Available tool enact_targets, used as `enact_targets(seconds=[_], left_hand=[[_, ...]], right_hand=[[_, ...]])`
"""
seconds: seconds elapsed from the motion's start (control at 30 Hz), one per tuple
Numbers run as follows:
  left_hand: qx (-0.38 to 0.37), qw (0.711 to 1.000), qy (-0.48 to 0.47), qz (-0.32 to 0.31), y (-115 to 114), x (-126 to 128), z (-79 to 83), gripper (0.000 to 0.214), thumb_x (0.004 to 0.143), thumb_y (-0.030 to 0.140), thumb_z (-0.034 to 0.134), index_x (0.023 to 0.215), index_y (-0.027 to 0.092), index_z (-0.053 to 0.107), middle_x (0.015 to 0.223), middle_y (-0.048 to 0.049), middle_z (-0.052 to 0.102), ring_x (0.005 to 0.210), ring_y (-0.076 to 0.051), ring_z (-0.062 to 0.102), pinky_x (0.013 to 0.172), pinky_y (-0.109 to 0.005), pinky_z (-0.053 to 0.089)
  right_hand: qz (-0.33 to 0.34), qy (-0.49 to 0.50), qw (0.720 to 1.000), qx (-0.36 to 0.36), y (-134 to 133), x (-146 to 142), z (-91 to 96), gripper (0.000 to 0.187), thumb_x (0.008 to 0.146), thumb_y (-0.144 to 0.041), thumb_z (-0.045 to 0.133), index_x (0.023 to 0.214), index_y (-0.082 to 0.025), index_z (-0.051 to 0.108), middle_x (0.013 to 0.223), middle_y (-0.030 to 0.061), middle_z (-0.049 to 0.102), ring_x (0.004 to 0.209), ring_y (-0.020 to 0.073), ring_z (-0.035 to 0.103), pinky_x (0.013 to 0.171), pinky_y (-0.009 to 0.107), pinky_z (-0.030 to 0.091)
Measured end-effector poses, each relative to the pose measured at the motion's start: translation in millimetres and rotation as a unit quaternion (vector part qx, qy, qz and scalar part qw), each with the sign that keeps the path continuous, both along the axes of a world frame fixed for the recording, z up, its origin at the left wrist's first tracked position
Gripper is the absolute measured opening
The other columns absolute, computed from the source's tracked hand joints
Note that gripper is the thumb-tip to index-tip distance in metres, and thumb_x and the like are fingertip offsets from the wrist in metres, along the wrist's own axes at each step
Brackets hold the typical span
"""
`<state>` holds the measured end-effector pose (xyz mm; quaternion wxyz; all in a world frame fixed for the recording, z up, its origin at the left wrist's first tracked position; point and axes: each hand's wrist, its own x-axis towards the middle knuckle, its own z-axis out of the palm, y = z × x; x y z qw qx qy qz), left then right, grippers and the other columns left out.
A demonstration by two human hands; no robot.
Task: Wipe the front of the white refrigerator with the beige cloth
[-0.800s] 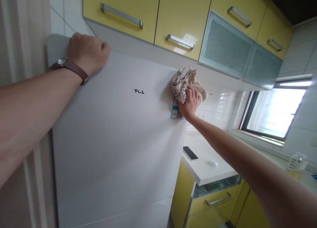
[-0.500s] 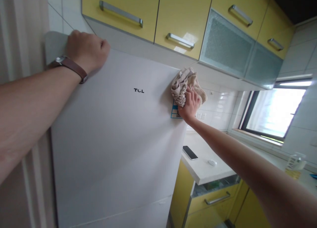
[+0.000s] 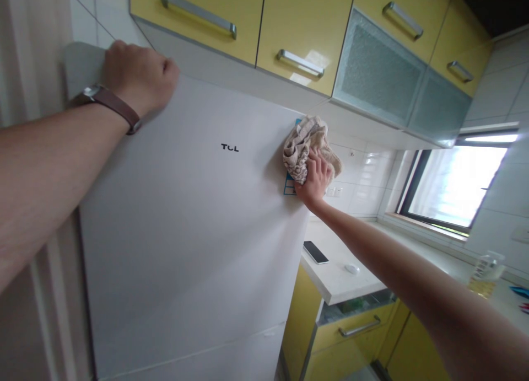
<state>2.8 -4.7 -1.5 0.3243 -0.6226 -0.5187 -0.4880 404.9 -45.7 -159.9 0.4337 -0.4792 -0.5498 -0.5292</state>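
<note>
Cloth (image 3: 294,152): beige to cream, bunched into a loose wad. Left part thickly folded, with a brownish mottled pattern; right part paler and plainer, a flap spreading out past the fingers. Crumpled peak at the top, deep creases running down. Position: high on the front of a pale grey refrigerator (image 3: 185,232), at its right-hand edge, and covering much of a blue-lined sticker (image 3: 289,189) there. Soft shadow on the door just left of the wad.

Right hand (image 3: 314,174): has hold of the cloth, fingers partly bent and slightly parted over it, back of the hand toward the camera, fingertips pointing up. Palm hidden. Right forearm (image 3: 372,237) slants in from the lower right corner, stretched well out.

Left hand (image 3: 138,75): closed into a fist, set at the upper left of the refrigerator, near its top edge. Cannot tell whether the curled fingers grip anything. Left forearm (image 3: 53,160) enters from the left side, rising toward the wrist, which wears a watch (image 3: 113,105) on a brown strap. Black TCL lettering (image 3: 230,148) sits on the door between the two hands.

Surroundings: yellow wall cabinets (image 3: 306,17) above; a white surface (image 3: 336,287) to the right, bearing a dark-screened phone (image 3: 316,252) and a small white oval object (image 3: 351,268), near each other.
</note>
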Motion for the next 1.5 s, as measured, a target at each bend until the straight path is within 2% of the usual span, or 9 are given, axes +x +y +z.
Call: enact_targets(seconds=[0.1, 0.3, 0.5, 0.8, 1.0, 1.13, 1.33, 1.5], left_hand=[[0.004, 1.000, 0.006, 0.010, 1, 1, 0.2, 0.077, 0.098, 0.034, 0.019, 0.123, -0.015, 0.072, 0.121, -0.0342, 0.069, 0.129, -0.045, 0.063, 0.107, -0.056, 0.046], [-0.022, 0.999, 0.006, 0.031, -1, 1, 0.8, 0.077, 0.099, 0.035, 0.018, 0.129, -0.011, 0.071, 0.125, -0.0303, 0.069, 0.131, -0.039, 0.063, 0.108, -0.048, 0.045], [-0.025, 0.999, 0.003, 0.028, -3, 1, 0.8, 0.079, 0.099, 0.037, 0.016, 0.129, -0.011, 0.071, 0.128, -0.0303, 0.068, 0.132, -0.039, 0.061, 0.108, -0.049, 0.043], [-0.024, 0.999, 0.014, 0.028, 2, -1, 2.3, 0.079, 0.099, 0.037, 0.016, 0.127, -0.012, 0.071, 0.126, -0.0308, 0.068, 0.130, -0.039, 0.063, 0.107, -0.048, 0.043], [-0.034, 0.998, 0.022, 0.052, -4, 2, 1.0, 0.081, 0.097, 0.035, 0.013, 0.128, -0.012, 0.071, 0.124, -0.0302, 0.069, 0.128, -0.039, 0.064, 0.105, -0.048, 0.045], [-0.040, 0.997, 0.016, 0.057, -4, 2, 1.9, 0.081, 0.098, 0.037, 0.012, 0.130, -0.009, 0.071, 0.127, -0.0273, 0.069, 0.129, -0.035, 0.063, 0.106, -0.045, 0.044], [-0.024, 0.998, 0.024, 0.045, -1, 1, 2.1, 0.081, 0.098, 0.036, 0.013, 0.127, -0.011, 0.072, 0.124, -0.0295, 0.070, 0.129, -0.038, 0.064, 0.107, -0.047, 0.044], [-0.022, 0.999, 0.015, 0.040, -2, 1, 1.4, 0.082, 0.097, 0.036, 0.013, 0.128, -0.013, 0.071, 0.124, -0.0306, 0.069, 0.130, -0.038, 0.063, 0.106, -0.047, 0.044]], right_hand=[[-0.002, -0.005, 1.000, 0.004, 0, 1, -5.2, 0.052, 0.081, -0.036, 0.052, 0.131, -0.022, 0.057, 0.154, 0.0102, 0.054, 0.153, 0.0272, 0.036, 0.116, 0.049, 0.035], [0.010, 0.003, 1.000, -0.008, -1, 1, -13.7, 0.053, 0.081, -0.034, 0.052, 0.132, -0.022, 0.058, 0.152, 0.0099, 0.055, 0.153, 0.0277, 0.036, 0.113, 0.047, 0.036], [0.010, 0.003, 1.000, -0.007, -1, 3, -22.8, 0.053, 0.083, -0.033, 0.051, 0.135, -0.022, 0.058, 0.154, 0.0101, 0.055, 0.154, 0.0268, 0.034, 0.116, 0.046, 0.034], [0.021, -0.023, 0.999, 0.019, 1, 6, -43.5, 0.056, 0.079, -0.032, 0.055, 0.134, -0.021, 0.057, 0.153, 0.0113, 0.056, 0.153, 0.0274, 0.037, 0.117, 0.045, 0.032], [0.015, -0.010, 1.000, -0.007, -1, 7, -56.8, 0.058, 0.082, -0.037, 0.056, 0.137, -0.021, 0.057, 0.152, 0.0125, 0.057, 0.155, 0.0294, 0.036, 0.118, 0.047, 0.032], [0.020, -0.012, 1.000, -0.020, -4, 7, -70.3, 0.057, 0.082, -0.036, 0.056, 0.137, -0.021, 0.058, 0.151, 0.0132, 0.057, 0.155, 0.0299, 0.037, 0.120, 0.049, 0.031], [0.014, -0.005, 0.999, -0.039, -4, 12, -98.2, 0.054, 0.081, -0.037, 0.060, 0.133, -0.023, 0.062, 0.150, 0.0136, 0.058, 0.154, 0.0323, 0.038, 0.117, 0.050, 0.033], [0.014, -0.031, 0.999, -0.011, -4, 14, -112.2, 0.044, 0.086, -0.035, 0.056, 0.128, -0.023, 0.065, 0.147, 0.0129, 0.062, 0.152, 0.0300, 0.041, 0.117, 0.048, 0.033]])
